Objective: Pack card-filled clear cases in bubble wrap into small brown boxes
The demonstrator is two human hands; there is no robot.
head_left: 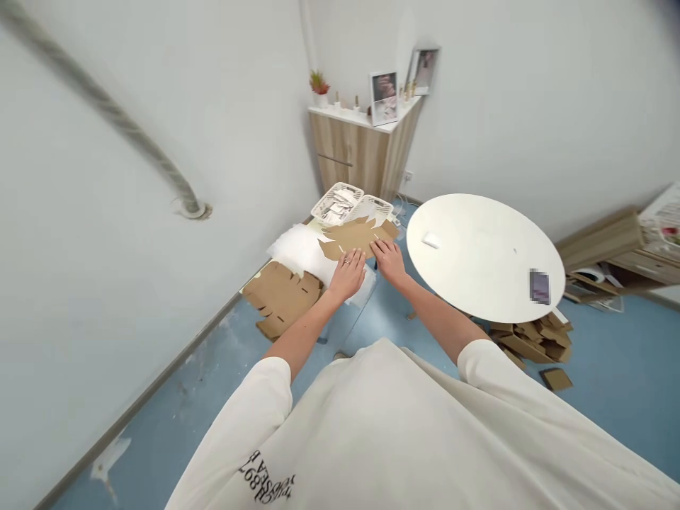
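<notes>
A flat brown cardboard box blank (pixel 350 234) with cut flaps and slots lies in front of me, above a white-covered surface. My left hand (pixel 348 275), wearing a ring, holds its near edge with the fingers over the top. Just right of it, my right hand (pixel 389 263) grips the same edge near the right end, its fingers bent on the board. The undersides of both hands are hidden. More flat cardboard blanks (pixel 281 294) lie to the left of my left forearm.
Behind the blank are a white basket of small white pieces (pixel 340 202) and a second white basket (pixel 373 207). To the right stands a round white table (pixel 478 248) bearing a small white object (pixel 431 241). Cardboard boxes (pixel 536 340) lie below it; a wooden cabinet (pixel 350 145) fills the corner.
</notes>
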